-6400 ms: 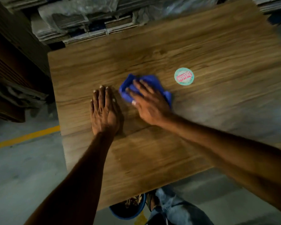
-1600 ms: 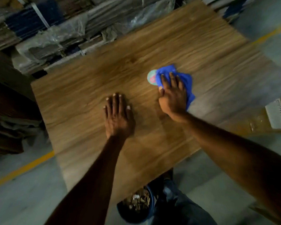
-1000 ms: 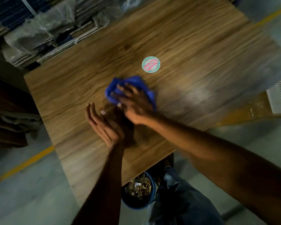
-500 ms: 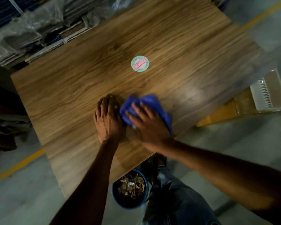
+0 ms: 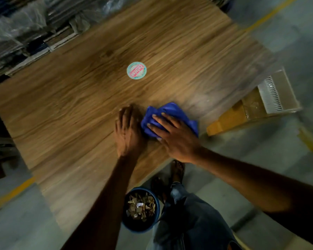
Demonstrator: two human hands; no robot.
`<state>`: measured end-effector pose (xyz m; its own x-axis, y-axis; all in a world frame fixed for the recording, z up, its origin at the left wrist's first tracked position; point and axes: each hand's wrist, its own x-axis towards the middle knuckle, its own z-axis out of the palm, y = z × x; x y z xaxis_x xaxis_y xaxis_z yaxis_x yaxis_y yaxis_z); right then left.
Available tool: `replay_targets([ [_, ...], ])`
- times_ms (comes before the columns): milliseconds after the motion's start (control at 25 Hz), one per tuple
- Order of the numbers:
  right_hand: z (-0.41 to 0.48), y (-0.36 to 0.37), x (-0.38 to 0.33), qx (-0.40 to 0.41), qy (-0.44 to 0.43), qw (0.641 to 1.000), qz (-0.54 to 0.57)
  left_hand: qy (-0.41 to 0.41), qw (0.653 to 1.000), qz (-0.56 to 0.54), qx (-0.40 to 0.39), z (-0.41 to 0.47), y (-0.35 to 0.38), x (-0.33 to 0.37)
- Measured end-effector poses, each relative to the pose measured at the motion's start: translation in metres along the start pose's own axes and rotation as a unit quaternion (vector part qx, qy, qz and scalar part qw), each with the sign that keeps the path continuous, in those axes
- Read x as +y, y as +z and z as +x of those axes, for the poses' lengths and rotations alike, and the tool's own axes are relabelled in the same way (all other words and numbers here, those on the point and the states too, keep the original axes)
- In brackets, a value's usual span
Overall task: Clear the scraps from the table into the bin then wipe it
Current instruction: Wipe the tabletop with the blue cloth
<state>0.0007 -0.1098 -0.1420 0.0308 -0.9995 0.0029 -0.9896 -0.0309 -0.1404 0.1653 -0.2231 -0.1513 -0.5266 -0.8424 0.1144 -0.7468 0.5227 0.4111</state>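
Note:
The wooden table [image 5: 70, 109] fills the upper left of the head view. My right hand [image 5: 175, 139] presses flat on a crumpled blue cloth [image 5: 173, 112] near the table's near edge. My left hand [image 5: 127, 131] lies palm down on the wood just left of the cloth, fingers together, touching its edge. A round teal sticker with red print [image 5: 136, 70] sits on the table beyond both hands. On the floor under the near edge stands a blue bin [image 5: 154, 221] holding brown and white scraps [image 5: 141, 207].
Stacked boards and plastic-wrapped bundles [image 5: 34, 29] line the far side of the table. A cardboard box with a white slotted part [image 5: 271, 98] lies on the floor to the right. My jeans leg [image 5: 188, 219] and sandalled foot [image 5: 177, 170] are beside the bin. Yellow floor lines run left and far right.
My right hand slid the blue cloth from the table's middle back toward the near edge, then slightly right. My left hand, raised on edge a second ago, is flat on the wood again.

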Motion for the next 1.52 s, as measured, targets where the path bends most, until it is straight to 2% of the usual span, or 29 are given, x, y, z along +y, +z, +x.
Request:
replay_targets([
  [40, -0.007, -0.003, 0.020, 0.004, -0.023, 0.999, -0.025, -0.016, 1.000, -0.004, -0.018, -0.006, 0.010, 0.022],
  [80, -0.005, -0.006, 0.049, 0.024, 0.021, 0.998, -0.045, -0.038, 0.999, -0.003, -0.030, -0.013, 0.020, 0.042],
  [120, 0.003, -0.013, 0.086, 0.056, 0.119, 0.990, -0.045, -0.056, 0.998, 0.000, -0.032, -0.017, 0.030, 0.059],
  [160, 0.009, -0.025, 0.118, 0.085, 0.250, 0.964, -0.032, -0.066, 0.997, 0.001, -0.035, -0.019, 0.037, 0.070],
  [200, 0.011, -0.031, 0.134, 0.109, 0.344, 0.932, -0.017, -0.063, 0.997, -0.003, -0.045, -0.018, 0.044, 0.077],
  [240, 0.009, -0.029, 0.132, 0.120, 0.377, 0.919, -0.011, -0.052, 0.997, 0.004, -0.054, -0.013, 0.049, 0.081],
  [280, 0.007, -0.022, 0.114, 0.122, 0.345, 0.931, -0.015, -0.031, 0.998, 0.016, -0.056, -0.006, 0.054, 0.081],
  [360, -0.017, -0.008, 0.070, 0.056, 0.144, 0.988, -0.025, -0.001, 0.998, 0.029, -0.053, 0.017, 0.061, 0.080],
  [400, -0.025, -0.005, 0.073, 0.028, 0.054, 0.998, -0.018, 0.003, 0.998, 0.034, -0.055, 0.025, 0.062, 0.081],
  [440, -0.023, -0.009, 0.096, 0.030, 0.009, 0.999, -0.033, 0.002, 0.998, 0.037, -0.057, 0.029, 0.062, 0.086],
  [480, -0.015, -0.010, 0.126, 0.051, 0.030, 0.997, -0.056, -0.001, 0.998, 0.033, -0.052, 0.031, 0.061, 0.092],
  [520, -0.004, -0.014, 0.156, 0.079, 0.120, 0.988, -0.060, -0.009, 0.998, 0.027, -0.047, 0.031, 0.059, 0.097],
  [600, 0.012, -0.031, 0.201, 0.123, 0.336, 0.933, -0.035, -0.045, 0.998, 0.032, -0.026, 0.030, 0.054, 0.102],
  [640, 0.016, -0.031, 0.200, 0.141, 0.369, 0.919, -0.014, -0.085, 0.995, 0.045, -0.010, 0.029, 0.052, 0.101],
  [680, 0.020, -0.025, 0.184, 0.160, 0.341, 0.926, -0.013, -0.129, 0.990, 0.056, 0.002, 0.029, 0.050, 0.098],
  [720, 0.021, -0.019, 0.158, 0.161, 0.264, 0.951, -0.012, -0.163, 0.985, 0.059, 0.003, 0.031, 0.049, 0.096],
  [800, 0.017, -0.012, 0.112, 0.079, 0.052, 0.995, 0.018, -0.177, 0.982, 0.061, -0.009, 0.032, 0.048, 0.094],
  [840, 0.020, -0.011, 0.104, 0.045, -0.019, 0.999, 0.022, -0.168, 0.983, 0.066, -0.012, 0.031, 0.048, 0.095],
  [880, 0.028, -0.012, 0.107, 0.051, -0.051, 0.997, 0.020, -0.160, 0.985, 0.067, -0.008, 0.031, 0.049, 0.097],
  [920, 0.043, -0.012, 0.119, 0.072, -0.031, 0.997, 0.024, -0.159, 0.985, 0.064, -0.003, 0.033, 0.049, 0.099],
  [1040, 0.099, -0.022, 0.154, 0.136, 0.173, 0.975, 0.034, -0.176, 0.982, 0.069, 0.015, 0.034, 0.047, 0.102],
  [1120, 0.124, -0.026, 0.152, 0.129, 0.242, 0.961, 0.041, -0.179, 0.979, 0.091, 0.038, 0.037, 0.045, 0.101],
  [1200, 0.123, -0.021, 0.121, 0.118, 0.202, 0.971, 0.056, -0.167, 0.980, 0.086, 0.065, 0.051, 0.045, 0.090],
  [1320, 0.089, -0.005, 0.083, 0.074, 0.032, 0.995, 0.055, -0.174, 0.978, 0.086, 0.076, 0.097, 0.048, 0.060],
  [1360, 0.098, -0.004, 0.092, 0.081, 0.007, 0.996, 0.046, -0.188, 0.975, 0.086, 0.077, 0.116, 0.048, 0.048],
  [1400, 0.117, -0.004, 0.107, 0.095, 0.028, 0.994, 0.034, -0.190, 0.975, 0.083, 0.082, 0.131, 0.047, 0.037],
  [1520, 0.192, -0.021, 0.162, 0.145, 0.245, 0.959, 0.014, -0.141, 0.983, 0.102, 0.064, 0.163, 0.046, 0.013],
])
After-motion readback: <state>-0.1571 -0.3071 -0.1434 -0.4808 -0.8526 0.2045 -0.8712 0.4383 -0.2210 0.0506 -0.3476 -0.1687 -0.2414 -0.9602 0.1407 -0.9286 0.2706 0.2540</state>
